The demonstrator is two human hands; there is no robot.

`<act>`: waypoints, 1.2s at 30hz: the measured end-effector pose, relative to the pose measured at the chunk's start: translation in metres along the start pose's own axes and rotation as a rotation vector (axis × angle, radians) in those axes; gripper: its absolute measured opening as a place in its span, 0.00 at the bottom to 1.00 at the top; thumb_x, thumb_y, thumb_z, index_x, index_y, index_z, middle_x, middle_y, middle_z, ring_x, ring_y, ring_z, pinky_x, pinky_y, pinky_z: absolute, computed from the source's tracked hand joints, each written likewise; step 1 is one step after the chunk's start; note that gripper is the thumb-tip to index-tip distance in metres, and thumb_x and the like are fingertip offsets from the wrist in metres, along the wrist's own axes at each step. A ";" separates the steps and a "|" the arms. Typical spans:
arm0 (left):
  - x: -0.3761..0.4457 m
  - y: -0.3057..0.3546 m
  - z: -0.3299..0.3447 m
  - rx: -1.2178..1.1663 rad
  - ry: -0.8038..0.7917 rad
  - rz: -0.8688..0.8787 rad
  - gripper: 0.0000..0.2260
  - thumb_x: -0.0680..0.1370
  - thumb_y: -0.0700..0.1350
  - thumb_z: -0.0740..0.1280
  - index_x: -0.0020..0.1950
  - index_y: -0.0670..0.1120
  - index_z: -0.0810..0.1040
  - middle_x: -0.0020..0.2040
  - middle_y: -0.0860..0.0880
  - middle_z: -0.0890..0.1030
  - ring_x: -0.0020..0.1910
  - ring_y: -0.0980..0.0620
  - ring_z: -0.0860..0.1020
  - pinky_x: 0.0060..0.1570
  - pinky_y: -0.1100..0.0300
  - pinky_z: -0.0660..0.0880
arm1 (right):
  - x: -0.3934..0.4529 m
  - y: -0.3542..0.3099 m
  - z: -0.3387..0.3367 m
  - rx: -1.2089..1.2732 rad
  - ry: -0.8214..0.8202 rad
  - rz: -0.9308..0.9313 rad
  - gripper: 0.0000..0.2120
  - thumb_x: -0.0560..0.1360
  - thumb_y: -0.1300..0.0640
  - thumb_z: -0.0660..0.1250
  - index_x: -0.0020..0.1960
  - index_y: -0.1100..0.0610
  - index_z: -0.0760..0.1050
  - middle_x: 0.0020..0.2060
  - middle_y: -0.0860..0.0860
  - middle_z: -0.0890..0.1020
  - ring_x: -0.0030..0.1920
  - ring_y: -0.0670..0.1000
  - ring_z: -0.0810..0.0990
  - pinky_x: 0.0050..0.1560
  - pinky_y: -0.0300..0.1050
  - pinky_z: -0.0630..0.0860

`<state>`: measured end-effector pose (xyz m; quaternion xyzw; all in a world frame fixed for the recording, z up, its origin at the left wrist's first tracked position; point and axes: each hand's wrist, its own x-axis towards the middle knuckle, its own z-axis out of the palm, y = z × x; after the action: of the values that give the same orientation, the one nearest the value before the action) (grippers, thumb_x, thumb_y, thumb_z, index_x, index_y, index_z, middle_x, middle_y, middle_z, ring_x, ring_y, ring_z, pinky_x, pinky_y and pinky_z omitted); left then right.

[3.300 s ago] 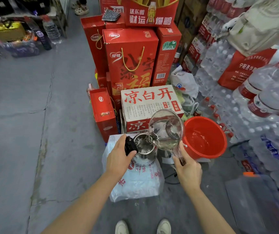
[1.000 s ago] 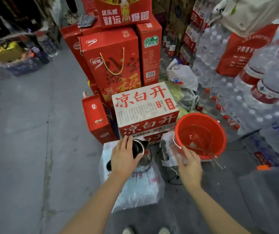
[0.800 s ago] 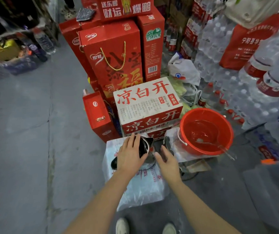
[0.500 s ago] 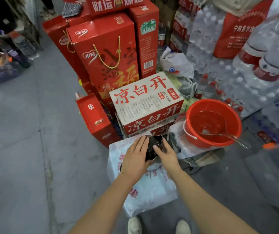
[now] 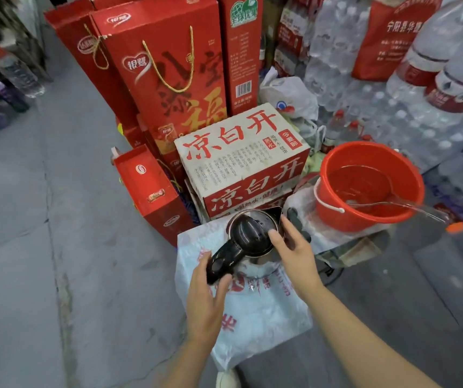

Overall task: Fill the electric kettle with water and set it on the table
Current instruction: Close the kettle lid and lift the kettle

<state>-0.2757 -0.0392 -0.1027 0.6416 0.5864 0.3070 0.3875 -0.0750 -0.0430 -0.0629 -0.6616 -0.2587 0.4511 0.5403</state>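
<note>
On a concrete floor (image 5: 23,247) crowded with stock: shrink-wrapped bottled water packs (image 5: 409,113) on the right, tall red gift boxes (image 5: 166,71) behind, a white-and-red carton (image 5: 241,155) in the middle. Right of the carton, a red bucket (image 5: 364,180) holds water, with a clear ladle (image 5: 401,204) lying across its rim. In front of the carton, the electric kettle (image 5: 251,233) stands upright on a white printed plastic bag (image 5: 252,309), black lid closed, handle pointing toward the person. Left hand (image 5: 206,298) curls around the end of the handle, grip looks loose, not fully wrapped. Right hand (image 5: 294,256) has fingers extended, thumb pressing the lid edge, holding nothing. Risks, as judgement: the bag is soft and uneven, so the kettle could tip when lifted one-handed; a lid not latched could spill water; the bucket is close, and an elbow swing could knock the ladle.
</note>
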 end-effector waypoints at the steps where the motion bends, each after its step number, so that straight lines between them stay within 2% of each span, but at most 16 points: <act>1: -0.005 -0.008 0.004 -0.077 0.047 -0.025 0.28 0.75 0.65 0.62 0.73 0.58 0.65 0.70 0.54 0.72 0.69 0.55 0.70 0.66 0.44 0.70 | -0.001 0.007 0.000 -0.002 0.000 -0.027 0.32 0.74 0.43 0.70 0.76 0.46 0.66 0.71 0.40 0.72 0.71 0.42 0.71 0.64 0.33 0.72; 4: -0.005 -0.019 0.019 -0.218 0.180 0.036 0.25 0.76 0.61 0.63 0.72 0.55 0.68 0.66 0.58 0.74 0.66 0.56 0.72 0.65 0.46 0.72 | -0.002 0.031 -0.002 -0.016 -0.014 -0.155 0.34 0.72 0.39 0.66 0.77 0.43 0.65 0.73 0.37 0.70 0.72 0.36 0.68 0.71 0.38 0.67; 8: 0.008 -0.028 0.042 -0.424 0.347 0.156 0.23 0.74 0.67 0.64 0.64 0.55 0.73 0.59 0.54 0.78 0.58 0.43 0.77 0.59 0.50 0.75 | 0.009 0.073 -0.001 0.012 -0.045 -0.311 0.28 0.80 0.45 0.61 0.78 0.44 0.60 0.74 0.30 0.65 0.73 0.31 0.62 0.67 0.25 0.64; 10: 0.015 -0.036 0.053 -0.504 0.411 0.190 0.21 0.72 0.67 0.66 0.59 0.56 0.76 0.53 0.43 0.79 0.51 0.38 0.78 0.52 0.50 0.76 | 0.019 0.093 -0.002 0.027 -0.044 -0.368 0.27 0.81 0.47 0.59 0.78 0.45 0.59 0.75 0.33 0.66 0.75 0.36 0.62 0.71 0.31 0.63; 12: 0.024 -0.042 0.060 -0.568 0.460 0.224 0.17 0.70 0.65 0.70 0.51 0.55 0.78 0.43 0.32 0.76 0.41 0.35 0.76 0.42 0.48 0.75 | 0.032 0.109 -0.001 0.031 -0.020 -0.429 0.29 0.80 0.41 0.58 0.79 0.47 0.59 0.74 0.45 0.70 0.76 0.45 0.65 0.76 0.47 0.60; 13: 0.028 -0.042 0.062 -0.595 0.481 0.236 0.14 0.70 0.62 0.72 0.47 0.54 0.78 0.38 0.32 0.75 0.37 0.37 0.74 0.38 0.48 0.74 | 0.038 0.114 0.001 0.047 -0.010 -0.453 0.31 0.79 0.37 0.57 0.79 0.47 0.60 0.73 0.48 0.71 0.75 0.48 0.66 0.76 0.52 0.59; 15: 0.037 -0.040 0.067 -0.663 0.525 0.288 0.11 0.67 0.57 0.74 0.42 0.52 0.79 0.32 0.38 0.73 0.32 0.40 0.71 0.33 0.50 0.72 | 0.048 0.118 0.008 0.085 0.035 -0.514 0.30 0.80 0.39 0.54 0.79 0.51 0.61 0.75 0.48 0.70 0.77 0.48 0.65 0.78 0.53 0.59; 17: 0.044 -0.032 0.071 -0.727 0.552 0.345 0.15 0.65 0.63 0.76 0.42 0.55 0.82 0.30 0.49 0.75 0.30 0.43 0.70 0.31 0.55 0.72 | 0.053 0.117 0.013 0.170 0.078 -0.561 0.27 0.81 0.46 0.52 0.78 0.54 0.63 0.75 0.48 0.71 0.77 0.47 0.65 0.77 0.48 0.61; 19: 0.045 -0.022 0.071 -0.779 0.549 0.376 0.17 0.63 0.66 0.76 0.43 0.56 0.83 0.30 0.57 0.76 0.29 0.46 0.71 0.31 0.59 0.73 | 0.056 0.117 0.014 0.254 0.096 -0.575 0.27 0.81 0.43 0.54 0.76 0.55 0.67 0.72 0.49 0.74 0.75 0.50 0.68 0.77 0.48 0.62; 21: 0.042 -0.008 0.070 -0.802 0.531 0.381 0.18 0.62 0.66 0.77 0.44 0.57 0.84 0.32 0.58 0.79 0.30 0.50 0.74 0.32 0.59 0.75 | 0.054 0.112 0.012 0.287 0.128 -0.569 0.35 0.77 0.33 0.58 0.76 0.55 0.67 0.71 0.49 0.75 0.75 0.50 0.69 0.77 0.54 0.61; 23: 0.035 0.010 0.068 -0.786 0.497 0.392 0.15 0.61 0.61 0.78 0.45 0.61 0.85 0.36 0.59 0.83 0.34 0.54 0.79 0.36 0.61 0.78 | 0.047 0.103 0.008 0.324 0.138 -0.557 0.39 0.74 0.30 0.61 0.76 0.54 0.67 0.73 0.49 0.73 0.76 0.48 0.67 0.78 0.55 0.60; 26: 0.026 0.044 0.059 -0.810 0.439 0.381 0.16 0.58 0.56 0.79 0.45 0.65 0.85 0.41 0.60 0.85 0.42 0.58 0.83 0.42 0.66 0.79 | 0.031 0.077 -0.004 0.376 0.189 -0.543 0.40 0.70 0.28 0.63 0.75 0.51 0.69 0.72 0.45 0.74 0.75 0.45 0.68 0.77 0.48 0.62; 28: 0.020 0.071 0.048 -0.822 0.396 0.357 0.21 0.58 0.62 0.79 0.48 0.61 0.85 0.44 0.55 0.86 0.45 0.54 0.84 0.44 0.65 0.79 | 0.018 0.054 -0.012 0.384 0.201 -0.549 0.40 0.72 0.29 0.62 0.76 0.51 0.67 0.73 0.47 0.73 0.75 0.47 0.68 0.77 0.53 0.60; 31: 0.011 0.118 0.027 -0.856 0.315 0.327 0.24 0.58 0.59 0.81 0.50 0.52 0.86 0.40 0.49 0.85 0.39 0.51 0.82 0.41 0.63 0.79 | -0.006 0.009 -0.024 0.383 0.257 -0.569 0.38 0.76 0.33 0.61 0.77 0.55 0.66 0.75 0.52 0.71 0.77 0.52 0.66 0.78 0.59 0.57; 33: 0.007 0.152 0.012 -0.885 0.258 0.305 0.29 0.57 0.61 0.81 0.51 0.46 0.85 0.35 0.44 0.80 0.34 0.50 0.77 0.37 0.61 0.76 | -0.025 -0.027 -0.033 0.418 0.298 -0.565 0.39 0.74 0.33 0.63 0.76 0.57 0.66 0.75 0.53 0.71 0.77 0.52 0.66 0.78 0.59 0.57; 36: 0.003 0.206 -0.009 -0.922 0.172 0.319 0.37 0.57 0.61 0.81 0.51 0.34 0.81 0.33 0.38 0.73 0.36 0.48 0.71 0.37 0.59 0.71 | -0.052 -0.081 -0.049 0.416 0.375 -0.583 0.41 0.72 0.31 0.64 0.76 0.57 0.67 0.74 0.51 0.73 0.76 0.50 0.67 0.78 0.58 0.58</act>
<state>-0.1771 -0.0377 0.0787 0.4574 0.3138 0.6417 0.5296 -0.0444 -0.0865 0.0311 -0.5078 -0.2359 0.1931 0.8057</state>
